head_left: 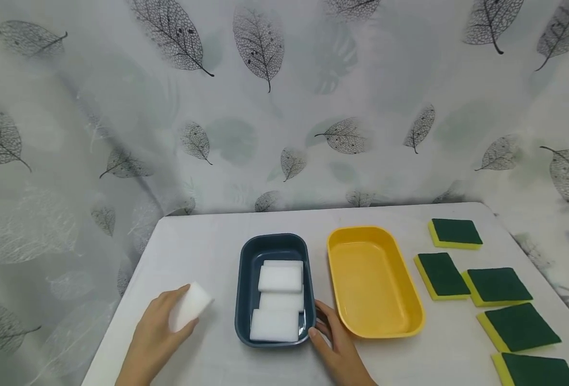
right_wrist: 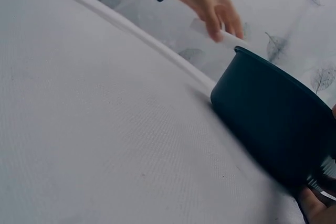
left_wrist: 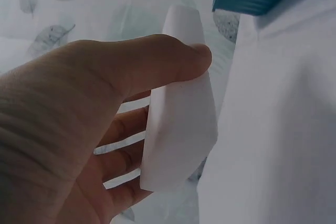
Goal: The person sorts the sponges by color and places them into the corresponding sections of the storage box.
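Observation:
My left hand [head_left: 161,327] holds a white sponge block [head_left: 191,306] above the table, left of the dark blue tray [head_left: 242,289]. In the left wrist view, the thumb presses one face of the sponge block [left_wrist: 181,124] and the fingers lie behind it. Several white sponge blocks [head_left: 275,325] lie overlapping in a column inside the tray. At the tray's near right corner, my right hand [head_left: 335,343] grips its side, with bent fingers against the outer wall. The right wrist view shows the tray's outer wall [right_wrist: 262,108] and only bits of that hand at the edge.
A yellow tray [head_left: 376,284] with nothing in it stands right of the blue one. Several green-and-yellow scrub sponges [head_left: 443,273] lie at the table's right side. The white table [head_left: 207,236] backs onto a leaf-patterned curtain [head_left: 275,118].

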Demonstrator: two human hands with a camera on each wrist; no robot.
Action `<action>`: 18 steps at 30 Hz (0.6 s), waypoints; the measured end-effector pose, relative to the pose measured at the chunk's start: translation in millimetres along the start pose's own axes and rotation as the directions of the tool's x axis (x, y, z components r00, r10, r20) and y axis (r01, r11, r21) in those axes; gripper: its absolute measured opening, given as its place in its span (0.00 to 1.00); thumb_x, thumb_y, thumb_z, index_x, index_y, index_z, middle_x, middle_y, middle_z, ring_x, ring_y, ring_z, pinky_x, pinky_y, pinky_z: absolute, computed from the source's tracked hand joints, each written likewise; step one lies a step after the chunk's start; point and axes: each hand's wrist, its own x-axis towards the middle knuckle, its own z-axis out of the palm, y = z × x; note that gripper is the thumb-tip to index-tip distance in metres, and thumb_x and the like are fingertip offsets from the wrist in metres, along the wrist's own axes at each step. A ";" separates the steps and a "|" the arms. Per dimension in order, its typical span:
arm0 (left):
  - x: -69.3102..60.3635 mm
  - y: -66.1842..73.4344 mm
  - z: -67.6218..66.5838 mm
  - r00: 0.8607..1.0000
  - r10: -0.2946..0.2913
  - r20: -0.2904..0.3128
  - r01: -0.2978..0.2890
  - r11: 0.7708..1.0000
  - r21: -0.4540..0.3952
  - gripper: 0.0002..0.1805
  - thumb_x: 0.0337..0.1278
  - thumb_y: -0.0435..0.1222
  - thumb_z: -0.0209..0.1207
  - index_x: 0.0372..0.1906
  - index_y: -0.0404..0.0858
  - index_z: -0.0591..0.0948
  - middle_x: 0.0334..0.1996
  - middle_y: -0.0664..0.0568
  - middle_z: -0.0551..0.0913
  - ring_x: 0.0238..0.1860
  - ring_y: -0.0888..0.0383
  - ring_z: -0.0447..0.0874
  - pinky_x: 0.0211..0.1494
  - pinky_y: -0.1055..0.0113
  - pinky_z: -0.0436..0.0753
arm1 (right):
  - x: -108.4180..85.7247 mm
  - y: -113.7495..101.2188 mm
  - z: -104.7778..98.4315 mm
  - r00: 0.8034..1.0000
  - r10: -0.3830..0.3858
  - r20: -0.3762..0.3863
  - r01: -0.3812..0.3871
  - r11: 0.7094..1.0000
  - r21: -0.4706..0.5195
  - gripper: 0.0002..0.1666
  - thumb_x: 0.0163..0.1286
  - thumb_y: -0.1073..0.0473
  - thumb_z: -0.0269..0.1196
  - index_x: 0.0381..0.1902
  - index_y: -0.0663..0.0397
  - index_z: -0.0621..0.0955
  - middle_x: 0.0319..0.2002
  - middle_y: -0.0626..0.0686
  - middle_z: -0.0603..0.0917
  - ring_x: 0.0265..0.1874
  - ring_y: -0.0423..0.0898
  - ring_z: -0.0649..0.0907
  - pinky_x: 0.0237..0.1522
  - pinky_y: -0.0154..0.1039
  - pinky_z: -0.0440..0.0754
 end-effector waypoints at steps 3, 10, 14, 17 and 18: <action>11.4 9.8 0.5 0.999 0.043 0.027 -0.043 0.999 0.005 0.43 0.35 0.34 0.82 0.65 0.42 0.80 0.53 0.50 0.85 0.49 0.53 0.82 0.45 0.50 0.84 | 1.3 -0.5 1.1 1.000 0.013 0.002 -0.013 1.000 -0.007 0.33 0.77 0.54 0.64 0.76 0.46 0.68 0.74 0.55 0.73 0.69 0.49 0.78 0.67 0.25 0.77; 30.8 28.4 4.4 0.989 0.109 0.098 -0.109 0.994 -0.006 0.42 0.38 0.35 0.82 0.66 0.42 0.80 0.56 0.52 0.85 0.55 0.53 0.82 0.50 0.50 0.87 | 0.2 2.7 1.5 0.999 0.030 0.012 -0.030 0.999 -0.020 0.33 0.78 0.51 0.63 0.76 0.45 0.67 0.75 0.55 0.72 0.71 0.52 0.77 0.67 0.24 0.76; 37.3 38.8 10.5 0.981 0.113 0.157 -0.109 0.994 -0.032 0.41 0.40 0.36 0.82 0.66 0.43 0.80 0.58 0.52 0.84 0.57 0.52 0.82 0.54 0.51 0.89 | 0.1 1.3 1.4 0.999 0.039 0.024 -0.039 0.999 -0.027 0.33 0.78 0.50 0.62 0.76 0.45 0.67 0.75 0.56 0.71 0.71 0.53 0.76 0.67 0.23 0.76; 41.6 47.7 17.8 0.971 0.130 0.199 -0.119 0.991 -0.068 0.41 0.42 0.38 0.82 0.67 0.45 0.80 0.59 0.54 0.84 0.59 0.54 0.81 0.58 0.53 0.88 | 0.3 -0.4 0.4 0.999 0.040 0.024 -0.040 0.999 -0.030 0.33 0.78 0.49 0.62 0.76 0.44 0.67 0.75 0.56 0.71 0.71 0.53 0.77 0.66 0.22 0.76; 43.2 51.0 20.6 0.967 0.143 0.212 -0.129 0.988 -0.080 0.41 0.43 0.38 0.82 0.67 0.45 0.80 0.59 0.54 0.84 0.60 0.54 0.81 0.59 0.54 0.88 | 0.4 -0.7 -0.2 0.999 0.036 0.020 -0.035 0.999 -0.025 0.34 0.78 0.49 0.62 0.77 0.44 0.67 0.75 0.56 0.71 0.70 0.53 0.77 0.66 0.22 0.76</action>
